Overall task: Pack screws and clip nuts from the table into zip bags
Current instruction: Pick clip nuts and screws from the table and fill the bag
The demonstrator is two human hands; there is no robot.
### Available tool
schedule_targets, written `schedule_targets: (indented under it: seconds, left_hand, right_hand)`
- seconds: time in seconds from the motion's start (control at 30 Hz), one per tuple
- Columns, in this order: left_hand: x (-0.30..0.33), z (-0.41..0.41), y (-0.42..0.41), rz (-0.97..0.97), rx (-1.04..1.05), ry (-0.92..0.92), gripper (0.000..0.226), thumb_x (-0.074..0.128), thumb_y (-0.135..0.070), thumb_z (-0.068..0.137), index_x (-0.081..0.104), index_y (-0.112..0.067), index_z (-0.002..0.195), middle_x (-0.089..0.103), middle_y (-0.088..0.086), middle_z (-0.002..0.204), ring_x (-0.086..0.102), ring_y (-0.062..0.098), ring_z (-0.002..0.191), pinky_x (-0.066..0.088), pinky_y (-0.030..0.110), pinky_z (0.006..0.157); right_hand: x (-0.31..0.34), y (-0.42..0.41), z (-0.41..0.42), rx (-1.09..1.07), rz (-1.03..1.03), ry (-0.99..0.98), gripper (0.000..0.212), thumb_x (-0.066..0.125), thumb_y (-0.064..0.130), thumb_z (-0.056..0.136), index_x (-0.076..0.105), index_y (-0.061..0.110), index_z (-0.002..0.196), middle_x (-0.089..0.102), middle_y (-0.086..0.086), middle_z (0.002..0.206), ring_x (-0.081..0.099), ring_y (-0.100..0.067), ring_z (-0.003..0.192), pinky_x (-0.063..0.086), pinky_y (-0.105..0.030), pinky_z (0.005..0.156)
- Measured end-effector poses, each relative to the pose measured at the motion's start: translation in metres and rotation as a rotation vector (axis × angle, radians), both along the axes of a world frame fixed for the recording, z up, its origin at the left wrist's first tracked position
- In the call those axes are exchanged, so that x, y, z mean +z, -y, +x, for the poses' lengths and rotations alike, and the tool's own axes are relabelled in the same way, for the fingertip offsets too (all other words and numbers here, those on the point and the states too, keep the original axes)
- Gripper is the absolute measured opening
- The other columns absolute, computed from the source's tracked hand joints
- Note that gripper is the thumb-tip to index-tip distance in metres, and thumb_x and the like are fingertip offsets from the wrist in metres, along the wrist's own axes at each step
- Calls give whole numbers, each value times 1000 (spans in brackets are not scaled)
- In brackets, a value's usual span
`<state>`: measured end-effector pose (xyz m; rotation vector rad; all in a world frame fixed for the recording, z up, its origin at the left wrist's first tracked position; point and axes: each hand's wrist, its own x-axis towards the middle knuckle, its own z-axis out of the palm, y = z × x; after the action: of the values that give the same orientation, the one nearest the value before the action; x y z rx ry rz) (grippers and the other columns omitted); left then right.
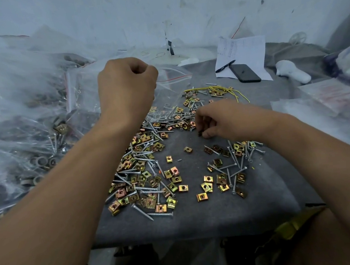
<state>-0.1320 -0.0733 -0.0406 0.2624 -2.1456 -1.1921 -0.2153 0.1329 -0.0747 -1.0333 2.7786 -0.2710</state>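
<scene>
Screws [236,165] and clip nuts [144,178] lie loose on the counter [199,219], just nearer the person than the right hand [218,120], which pinches something small and dark. The left hand [126,88] is raised farther back, fingers curled, seemingly gripping the zip bag [171,83]. Right hand is nearer the parts.

— What lies around the black phone [244,73]?
— It rests on a white paper sheet [245,53], a black pen [225,66] just left of it. A white lump [293,74] sits to its right, yellow wires [227,90] in front of it on the bench.
</scene>
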Motion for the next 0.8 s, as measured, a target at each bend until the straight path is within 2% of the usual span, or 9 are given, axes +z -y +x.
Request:
schedule_targets:
  seconds: [0.1,0.23,0.33,0.4,0.5,0.57,0.63,0.73,0.8]
  left_hand:
    - [0,0,1,-2,-3,6,22,62,-17,95,78,-5,86,75,8,74,74,31,72,62,50,66]
    - [0,1,2,-4,0,10,22,62,-17,95,79,-8,85,75,6,73,74,29,69,62,46,66]
    - [0,2,2,3,0,7,22,62,-17,94,79,-7,85,75,6,73,74,29,69,62,47,66]
    - [0,2,2,1,-3,7,22,62,-17,94,79,-7,84,75,6,73,74,28,68,62,46,65]
    - [0,0,3,6,-29,23,22,63,-18,96,80,-11,84,76,3,73,74,24,66,63,43,66]
    - [-1,0,2,-18,-44,27,21,63,-18,97,80,-14,83,75,3,73,74,20,63,64,43,68]
    - [-1,0,-2,-44,-59,21,21,65,-19,97,79,-16,82,75,2,72,73,19,63,65,44,68]
    - [-1,1,-8,-75,-61,17,19,67,-21,96,78,-19,81,75,0,71,74,23,70,63,48,69]
    - [-2,1,-11,-99,-63,12,19,67,-23,96,78,-21,80,74,-5,70,74,20,70,63,45,70]
  right_hand:
    - [3,2,2,5,35,-21,19,76,21,92,65,31,103,65,14,96,59,-3,85,47,-24,71]
    - [3,5,4,4,78,-64,19,76,21,92,67,31,105,64,13,94,56,-3,82,41,-19,65]
    - [3,0,4,-17,29,-44,18,76,23,93,68,28,108,66,10,96,61,-10,88,49,-27,72]
    - [5,-7,5,-23,-229,140,16,76,21,93,70,23,108,71,3,98,67,-13,89,57,-31,81]
    - [17,-21,7,14,-988,724,17,71,8,90,69,8,107,72,-9,97,69,-20,86,61,-32,83]
    - [24,-26,7,78,-1344,973,17,66,5,91,67,5,108,68,-11,99,67,-22,89,59,-35,85]
    - [28,-27,10,124,-1508,1103,14,62,9,94,67,7,108,65,-9,102,65,-20,90,57,-33,83]
    - [32,-27,14,146,-1578,1231,13,59,14,98,69,12,106,64,-3,103,60,-13,89,49,-21,72]
    - [33,-26,16,144,-1598,1249,13,59,17,99,69,15,106,64,0,103,56,-10,86,40,-17,65]
